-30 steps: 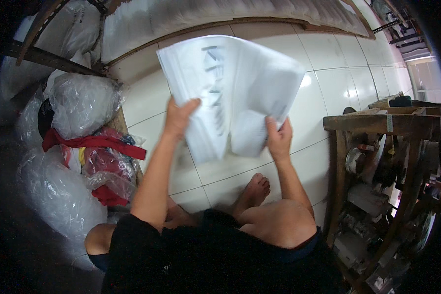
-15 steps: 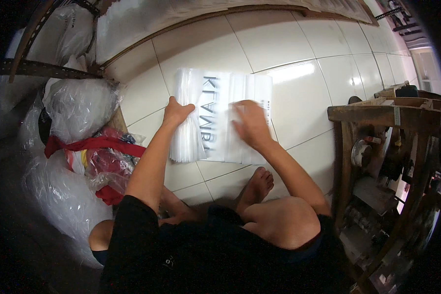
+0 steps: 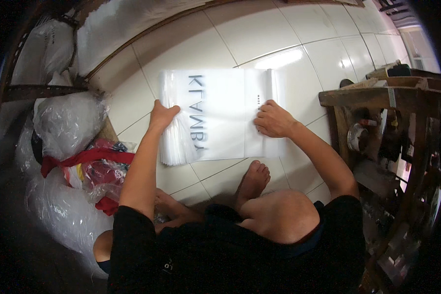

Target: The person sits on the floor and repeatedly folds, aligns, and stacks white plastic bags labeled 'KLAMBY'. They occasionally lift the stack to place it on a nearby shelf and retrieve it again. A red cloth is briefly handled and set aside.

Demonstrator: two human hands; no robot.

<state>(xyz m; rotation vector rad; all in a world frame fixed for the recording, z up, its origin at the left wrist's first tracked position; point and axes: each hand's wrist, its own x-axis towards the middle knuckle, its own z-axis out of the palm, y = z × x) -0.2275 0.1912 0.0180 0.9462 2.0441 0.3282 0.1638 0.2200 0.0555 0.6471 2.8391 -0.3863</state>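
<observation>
A stack of translucent white plastic bags point(image 3: 223, 112), printed with dark lettering, lies on the tiled floor in front of me. My left hand point(image 3: 163, 117) clasps the stack's bunched left edge, thumb on top and the other fingers partly hidden. At the right end, the curled fingers of my right hand point(image 3: 276, 120) grip the plastic bags beside a raised fold. The sheet between both hands lies spread nearly flat.
Clear plastic sacks point(image 3: 68, 117) and a red cloth point(image 3: 98, 159) are piled at my left. A wooden bench point(image 3: 372, 100) with cluttered shelves stands at the right. My bare foot point(image 3: 255, 179) rests just below the bags.
My right hand has moved right and closed at the bags' right end. The rippled sheet has spread flatter and wider. My left hand keeps its hold on the left edge.
</observation>
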